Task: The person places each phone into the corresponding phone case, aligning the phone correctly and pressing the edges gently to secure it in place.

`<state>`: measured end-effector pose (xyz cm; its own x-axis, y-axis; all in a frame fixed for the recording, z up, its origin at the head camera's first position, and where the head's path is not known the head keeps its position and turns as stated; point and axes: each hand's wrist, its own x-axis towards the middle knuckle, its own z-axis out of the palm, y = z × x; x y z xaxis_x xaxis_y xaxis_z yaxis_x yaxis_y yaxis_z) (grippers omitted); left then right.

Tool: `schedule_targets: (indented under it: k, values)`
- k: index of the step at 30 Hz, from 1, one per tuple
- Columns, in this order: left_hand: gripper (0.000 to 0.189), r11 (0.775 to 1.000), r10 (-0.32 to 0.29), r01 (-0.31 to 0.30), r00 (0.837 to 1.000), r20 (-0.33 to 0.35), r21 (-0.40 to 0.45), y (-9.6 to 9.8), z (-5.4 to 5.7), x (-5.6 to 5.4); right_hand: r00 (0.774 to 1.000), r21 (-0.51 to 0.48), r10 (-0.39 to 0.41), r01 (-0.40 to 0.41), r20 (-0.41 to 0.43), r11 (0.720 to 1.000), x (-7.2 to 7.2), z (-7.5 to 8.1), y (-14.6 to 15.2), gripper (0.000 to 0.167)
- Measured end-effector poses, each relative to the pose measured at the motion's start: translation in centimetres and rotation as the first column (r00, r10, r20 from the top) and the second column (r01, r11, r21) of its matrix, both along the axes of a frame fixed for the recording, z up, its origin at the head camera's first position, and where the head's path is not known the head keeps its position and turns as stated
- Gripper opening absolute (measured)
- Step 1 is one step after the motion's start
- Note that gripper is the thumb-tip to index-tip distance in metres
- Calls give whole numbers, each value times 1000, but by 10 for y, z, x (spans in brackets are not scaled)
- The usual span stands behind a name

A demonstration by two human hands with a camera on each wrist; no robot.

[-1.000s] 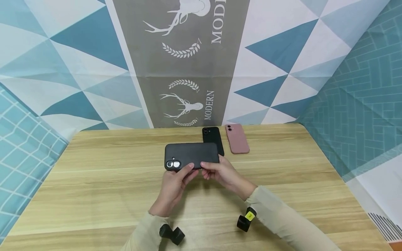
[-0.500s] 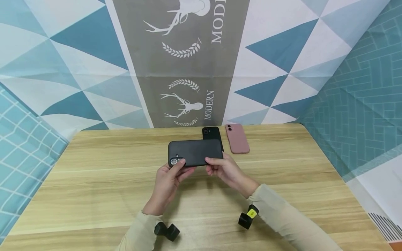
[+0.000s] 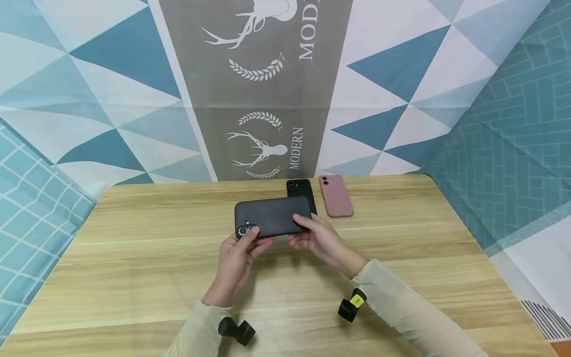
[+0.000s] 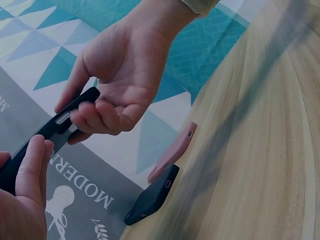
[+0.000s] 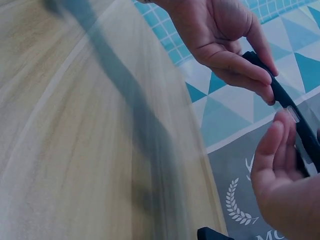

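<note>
A phone in a black case [image 3: 269, 213] is held sideways above the table, its back facing up and its right end a little higher. My left hand [image 3: 234, 263] grips the camera end, thumb beside the lenses and fingers underneath. With its thumb on the back, my right hand [image 3: 321, 241] pinches the other end. In the left wrist view, an oblong cut-out shows in the case's edge [image 4: 62, 118], near the right hand's curled fingers [image 4: 92, 117]. A gap shows under that edge in the right wrist view, close to the right fingers [image 5: 282, 135].
On the wooden table [image 3: 134, 277], a second black phone-shaped item [image 3: 300, 187] lies near the back edge, partly hidden behind the held one. To its right lies a pink one [image 3: 336, 197]. A patterned cloth [image 3: 379, 74] rises behind the table.
The phone has risen slightly, and its right end now tilts up. My left thumb has moved left to the lenses; my right thumb has slid higher on the back.
</note>
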<state>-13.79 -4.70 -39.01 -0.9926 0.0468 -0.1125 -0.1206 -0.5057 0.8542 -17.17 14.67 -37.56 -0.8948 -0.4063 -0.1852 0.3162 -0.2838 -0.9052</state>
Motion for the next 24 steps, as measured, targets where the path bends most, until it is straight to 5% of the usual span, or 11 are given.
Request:
schedule_targets:
  k: [7, 24]
  values:
    - [20, 1000, -17, 17, 1000, 21, -17, -2, -1, 2, 991, 18, -127, 127, 27, 992, -3, 2, 1, 44]
    - [14, 999, -42, 41, 997, 62, 15, 6, -4, -1, 977, -56, -183, 190, 110, 980, -5, -3, 1, 31]
